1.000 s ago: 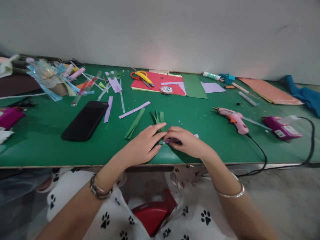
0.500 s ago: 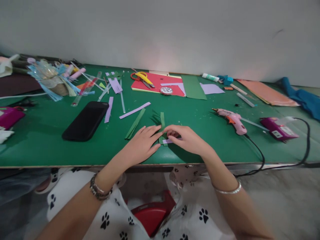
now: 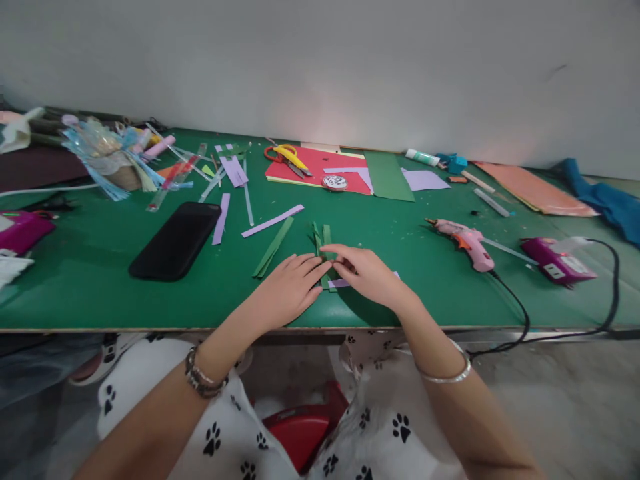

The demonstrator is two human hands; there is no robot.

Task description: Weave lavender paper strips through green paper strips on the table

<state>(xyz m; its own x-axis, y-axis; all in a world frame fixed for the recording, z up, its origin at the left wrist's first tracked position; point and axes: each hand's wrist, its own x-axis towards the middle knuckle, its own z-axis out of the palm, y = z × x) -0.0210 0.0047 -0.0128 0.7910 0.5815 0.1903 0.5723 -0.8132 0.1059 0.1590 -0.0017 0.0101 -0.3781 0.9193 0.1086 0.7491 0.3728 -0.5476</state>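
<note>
My left hand lies flat on the green table with its fingers stretched out, their tips pressing on the green paper strips. My right hand rests just to the right, fingers curled over the strips where a lilac strip crosses them. The index finger of that hand points left along the green strips. Whether the right fingers pinch the paper is hidden under the hand.
A black phone lies to the left, loose lilac and green strips beside it. Scissors sit on red paper at the back. A pink glue gun with a black cord lies to the right, near a purple box.
My right hand has slid a little forward and left over the strips, and its index finger now reaches across them. The left hand has barely shifted.
</note>
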